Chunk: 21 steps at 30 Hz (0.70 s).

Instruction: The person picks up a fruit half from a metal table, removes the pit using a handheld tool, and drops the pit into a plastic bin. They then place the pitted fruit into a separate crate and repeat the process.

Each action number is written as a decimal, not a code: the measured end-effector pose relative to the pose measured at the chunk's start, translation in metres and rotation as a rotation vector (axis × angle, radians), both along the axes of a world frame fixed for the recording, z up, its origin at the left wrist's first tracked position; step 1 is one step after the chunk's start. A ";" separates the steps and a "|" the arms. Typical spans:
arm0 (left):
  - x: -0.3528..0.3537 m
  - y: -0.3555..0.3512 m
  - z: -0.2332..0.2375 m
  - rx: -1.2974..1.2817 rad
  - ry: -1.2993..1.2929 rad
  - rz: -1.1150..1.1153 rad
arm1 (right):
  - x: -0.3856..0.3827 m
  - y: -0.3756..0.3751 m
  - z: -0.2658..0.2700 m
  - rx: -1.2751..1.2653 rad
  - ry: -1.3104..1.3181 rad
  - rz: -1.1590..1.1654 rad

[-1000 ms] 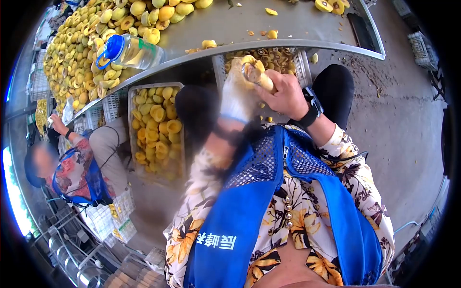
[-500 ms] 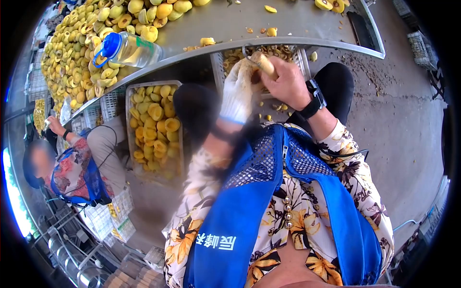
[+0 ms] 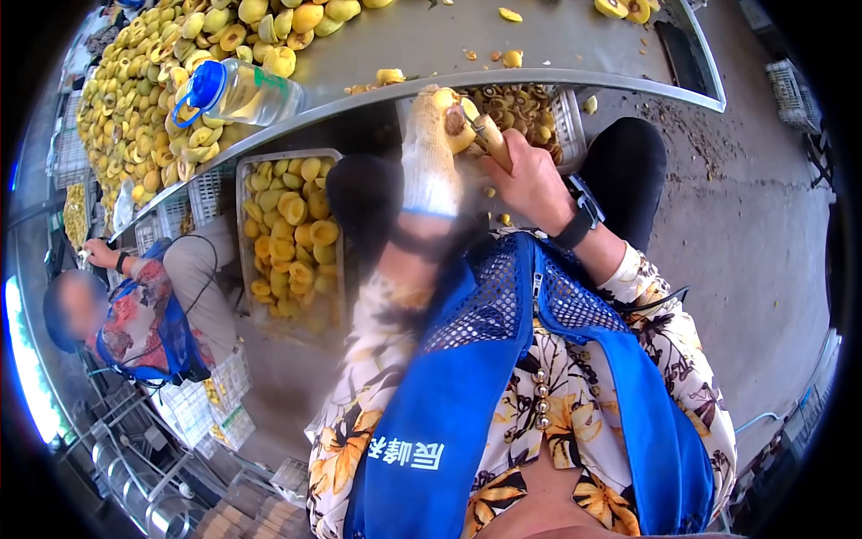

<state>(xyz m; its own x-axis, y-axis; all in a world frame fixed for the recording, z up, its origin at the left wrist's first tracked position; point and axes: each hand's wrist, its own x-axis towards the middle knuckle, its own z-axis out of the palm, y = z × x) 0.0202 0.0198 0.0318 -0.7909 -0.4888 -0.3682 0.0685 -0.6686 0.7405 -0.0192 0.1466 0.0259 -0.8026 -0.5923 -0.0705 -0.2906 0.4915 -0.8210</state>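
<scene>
Held a yellow fruit up in the gloved left hand, fingers wrapped closed around it, just in front of the rim of the steel table and above the lap. Gripped a wooden-handled tool in the bare right hand — fist shut firmly on the handle, working end set against the brown pit in the fruit's cut face. Could not make out the tool's tip: too small, and partly sunk in the fruit. Lost most of the fruit's far side behind the white glove. Wore a dark band on the right wrist and a blue mesh vest over a flowered shirt.

Saw, just beyond the hands and under the table, a pale crate of brown pits and scraps, half covered by the hands. Found to its left a second crate filled with yellow halves. Noted on the tabletop a clear bottle with a blue cap, lying on its side against a broad heap of cut fruit — cut off at the upper edge. Made out a co-worker at far left, one hand up at the table edge, face blurred. Saw grey concrete floor to the right, littered with scraps near the table's corner.
</scene>
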 end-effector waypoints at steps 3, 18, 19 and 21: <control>-0.003 0.005 -0.012 -0.004 0.045 0.035 | 0.000 -0.001 -0.004 0.007 0.005 0.027; -0.012 -0.019 -0.008 -0.258 -0.098 -0.346 | 0.001 0.004 -0.002 0.045 -0.137 0.154; -0.013 -0.023 -0.009 -0.289 -0.116 -0.388 | 0.001 0.003 -0.006 0.020 -0.141 0.135; -0.012 -0.023 -0.011 -0.172 0.006 -0.329 | -0.002 0.000 -0.010 -0.099 -0.093 0.154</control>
<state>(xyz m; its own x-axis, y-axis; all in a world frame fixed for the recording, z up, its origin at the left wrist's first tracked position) 0.0086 -0.0032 0.0212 -0.9180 -0.2627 -0.2971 -0.1241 -0.5212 0.8444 -0.0212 0.1469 0.0163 -0.6947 -0.7153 -0.0760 -0.2764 0.3630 -0.8899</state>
